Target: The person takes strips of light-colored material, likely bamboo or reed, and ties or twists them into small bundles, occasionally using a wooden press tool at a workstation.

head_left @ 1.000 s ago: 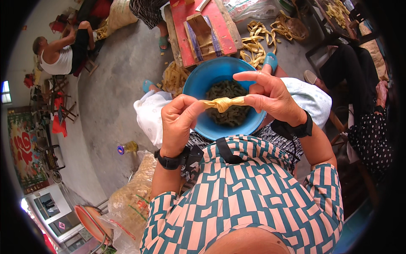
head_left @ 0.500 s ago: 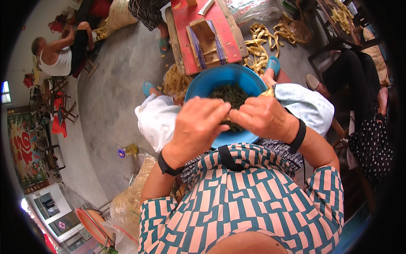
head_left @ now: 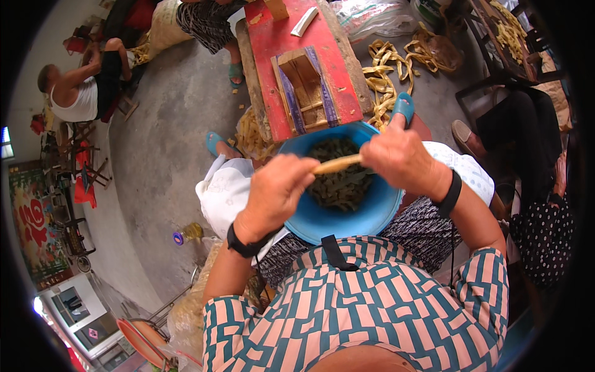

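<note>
**Golden-yellow strip held taut between two hands over a blue basin**

Nearest, below the wearer's teal-and-pink patterned shirt (head_left: 372, 297) collar, both forearms reach forward, each wrist wearing a black band. The left hand (head_left: 277, 193) has its fingers closed on one end of a narrow, golden-yellow strip (head_left: 338, 163); the right hand (head_left: 400, 160), slightly blurred, is closed around the other end. The strip runs nearly straight between them, rising a little to the right, above a round blue plastic basin (head_left: 304, 224) holding dull green-grey pieces (head_left: 338, 197).

The step in hand looks like drawing the strip tight; whether a knot sits inside either fist, I cannot tell. The next move seems to call for a firm, even grip at both ends, with wrists clear of the basin rim.

Beyond the basin stands a red-topped wooden bench (head_left: 347, 99) bearing an upright wooden frame with purple sides (head_left: 302, 80). Loose yellow strips (head_left: 381, 77) lie right of it. Farther off, at left, sits a person in a white sleeveless top (head_left: 75, 102).
</note>
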### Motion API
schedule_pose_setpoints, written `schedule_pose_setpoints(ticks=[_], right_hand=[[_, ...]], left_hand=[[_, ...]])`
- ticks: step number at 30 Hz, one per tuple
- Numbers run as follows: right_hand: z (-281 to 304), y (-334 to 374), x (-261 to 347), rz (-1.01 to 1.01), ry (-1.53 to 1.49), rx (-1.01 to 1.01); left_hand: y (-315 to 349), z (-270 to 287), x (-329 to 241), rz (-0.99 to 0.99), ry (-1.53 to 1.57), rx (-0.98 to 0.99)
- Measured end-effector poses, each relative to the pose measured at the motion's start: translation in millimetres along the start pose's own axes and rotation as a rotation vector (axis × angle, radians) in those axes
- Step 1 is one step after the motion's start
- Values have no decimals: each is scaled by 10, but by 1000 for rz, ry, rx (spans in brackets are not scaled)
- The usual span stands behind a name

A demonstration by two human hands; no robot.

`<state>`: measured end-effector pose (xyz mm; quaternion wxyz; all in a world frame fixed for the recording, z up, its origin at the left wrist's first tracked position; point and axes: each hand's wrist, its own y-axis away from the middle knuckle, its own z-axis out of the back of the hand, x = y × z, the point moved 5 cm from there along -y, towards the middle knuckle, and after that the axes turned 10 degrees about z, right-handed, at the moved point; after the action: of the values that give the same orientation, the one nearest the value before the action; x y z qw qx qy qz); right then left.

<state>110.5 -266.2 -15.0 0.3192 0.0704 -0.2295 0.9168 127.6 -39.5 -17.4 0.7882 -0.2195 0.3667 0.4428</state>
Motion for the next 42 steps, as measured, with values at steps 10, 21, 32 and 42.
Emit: schedule_pose_setpoints(ticks=[10,21,32,42], right_hand=[[-112,-748,-800,-16,101,-336],[-58,-93,-238,-44,-24,-259],[117,-205,389,365,223,-218],[-9,-109,321,75,-358,-337]], left_hand=[[-892,347,399,220,144,-362],[-126,288,-146,-79,-232,-344],[318,-297,-11,511,927,375],[558,88,-483,-152,1430,300]])
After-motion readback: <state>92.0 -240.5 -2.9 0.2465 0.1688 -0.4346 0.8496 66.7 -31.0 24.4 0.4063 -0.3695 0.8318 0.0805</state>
